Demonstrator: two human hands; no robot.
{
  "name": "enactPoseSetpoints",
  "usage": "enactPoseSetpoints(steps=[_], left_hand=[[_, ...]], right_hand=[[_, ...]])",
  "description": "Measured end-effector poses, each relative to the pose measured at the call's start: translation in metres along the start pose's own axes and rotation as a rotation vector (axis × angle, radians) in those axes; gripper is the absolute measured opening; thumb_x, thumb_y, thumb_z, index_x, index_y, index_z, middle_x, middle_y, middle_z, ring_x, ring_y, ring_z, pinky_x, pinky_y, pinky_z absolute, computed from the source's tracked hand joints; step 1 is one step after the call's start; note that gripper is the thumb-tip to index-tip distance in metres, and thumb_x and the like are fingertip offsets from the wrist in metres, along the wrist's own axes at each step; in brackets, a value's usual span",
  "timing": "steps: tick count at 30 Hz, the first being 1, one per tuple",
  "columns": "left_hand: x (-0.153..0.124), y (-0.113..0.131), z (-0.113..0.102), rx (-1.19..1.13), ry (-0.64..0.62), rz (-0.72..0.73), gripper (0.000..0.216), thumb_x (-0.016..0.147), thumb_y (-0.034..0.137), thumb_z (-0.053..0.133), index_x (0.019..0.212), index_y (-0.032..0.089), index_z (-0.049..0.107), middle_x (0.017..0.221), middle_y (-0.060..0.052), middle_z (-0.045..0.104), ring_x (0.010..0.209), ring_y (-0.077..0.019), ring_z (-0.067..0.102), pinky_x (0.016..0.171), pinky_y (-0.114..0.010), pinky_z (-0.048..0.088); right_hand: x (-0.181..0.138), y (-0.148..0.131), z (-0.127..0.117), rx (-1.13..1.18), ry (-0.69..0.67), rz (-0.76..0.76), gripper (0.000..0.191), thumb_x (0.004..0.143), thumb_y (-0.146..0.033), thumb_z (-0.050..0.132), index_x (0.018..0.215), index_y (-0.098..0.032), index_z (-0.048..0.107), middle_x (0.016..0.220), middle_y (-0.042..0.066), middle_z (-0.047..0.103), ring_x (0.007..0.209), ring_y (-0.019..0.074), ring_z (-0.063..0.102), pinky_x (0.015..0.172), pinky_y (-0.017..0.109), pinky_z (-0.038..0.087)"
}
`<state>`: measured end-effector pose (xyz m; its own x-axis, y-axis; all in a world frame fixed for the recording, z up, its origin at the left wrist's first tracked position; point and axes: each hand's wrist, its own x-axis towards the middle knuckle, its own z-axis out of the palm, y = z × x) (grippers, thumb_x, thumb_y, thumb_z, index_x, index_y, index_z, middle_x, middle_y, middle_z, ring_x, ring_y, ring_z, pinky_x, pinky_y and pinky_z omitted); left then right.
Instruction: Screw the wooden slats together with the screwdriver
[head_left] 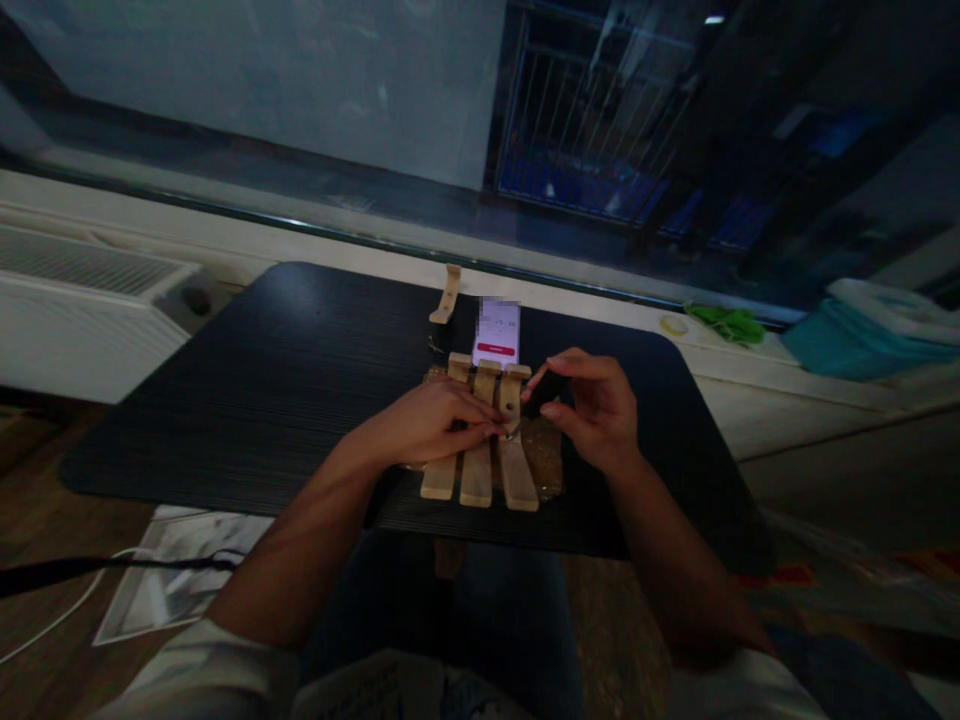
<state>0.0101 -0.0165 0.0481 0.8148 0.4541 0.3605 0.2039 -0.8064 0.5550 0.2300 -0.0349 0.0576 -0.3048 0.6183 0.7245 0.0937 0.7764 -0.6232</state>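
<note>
Three pale wooden hook-shaped pieces (519,478) lie side by side in front of me, their raised ends pointing away. A dark round hole shows in the right one. My right hand (601,408) grips a black-handled tool (546,393) between thumb and fingers, slanted down toward that piece. Close to its tip, my left hand (442,415) lies across the left and middle pieces, thumb and forefinger pinched over the right one. Whatever small thing is in that pinch is too blurred to name. Brown wrapping-like sheet (551,462) is under the wooden pieces.
A lit phone (497,330) stands just beyond the pieces. Another wooden hook piece (448,297) is at the dark table's (247,400) back edge. On the windowsill sit a green cloth (726,322) and a teal container (840,335). A radiator (82,310) is at left.
</note>
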Motion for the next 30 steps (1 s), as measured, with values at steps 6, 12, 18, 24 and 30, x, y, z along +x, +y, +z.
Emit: enactPoseSetpoints(steps=[6,12,18,24,30], left_hand=[[0.0002,-0.0012,0.0012,-0.015,0.006,-0.001,0.022,0.093,0.019,0.054,0.102,0.018,0.073,0.105,-0.006,0.075,0.099,-0.0188,0.07,0.087,-0.03,0.052],[0.0001,-0.0011,0.0017,-0.017,-0.005,-0.01,0.022,0.093,0.019,0.053,0.103,0.019,0.073,0.104,-0.006,0.075,0.099,-0.0186,0.069,0.087,-0.031,0.053],[-0.0003,-0.002,0.0012,0.005,-0.011,-0.002,0.023,0.094,0.021,0.052,0.103,0.019,0.072,0.104,-0.006,0.075,0.096,-0.0183,0.07,0.085,-0.031,0.052],[-0.0004,-0.0021,0.0016,0.003,-0.01,-0.003,0.022,0.094,0.021,0.052,0.103,0.019,0.072,0.106,-0.006,0.074,0.098,-0.0183,0.069,0.086,-0.031,0.052],[-0.0003,-0.0017,0.0023,0.016,0.0,-0.018,0.023,0.094,0.021,0.053,0.103,0.018,0.073,0.105,-0.006,0.074,0.097,-0.0185,0.07,0.086,-0.031,0.053]], right_hand=[[-0.0059,-0.0042,-0.0095,0.075,-0.085,0.085,0.037,0.088,-0.02,0.058,0.122,-0.034,0.054,0.113,0.004,0.069,0.101,0.0203,0.069,0.085,0.044,0.057],[-0.0072,-0.0043,-0.0112,0.04,-0.037,0.11,0.038,0.084,-0.018,0.064,0.119,-0.033,0.058,0.101,0.001,0.073,0.095,0.0182,0.071,0.078,0.038,0.06],[-0.0047,-0.0012,-0.0096,0.001,-0.005,0.051,0.042,0.079,-0.017,0.069,0.116,-0.035,0.06,0.099,-0.001,0.072,0.087,0.0178,0.071,0.074,0.038,0.06],[-0.0021,-0.0012,-0.0063,-0.049,0.041,-0.001,0.042,0.075,-0.019,0.074,0.111,-0.035,0.062,0.095,-0.001,0.073,0.083,0.0181,0.07,0.071,0.038,0.059],[-0.0012,-0.0022,-0.0041,-0.135,0.066,-0.117,0.053,0.071,-0.013,0.076,0.115,-0.036,0.06,0.095,-0.001,0.072,0.081,0.0176,0.069,0.069,0.037,0.058]])
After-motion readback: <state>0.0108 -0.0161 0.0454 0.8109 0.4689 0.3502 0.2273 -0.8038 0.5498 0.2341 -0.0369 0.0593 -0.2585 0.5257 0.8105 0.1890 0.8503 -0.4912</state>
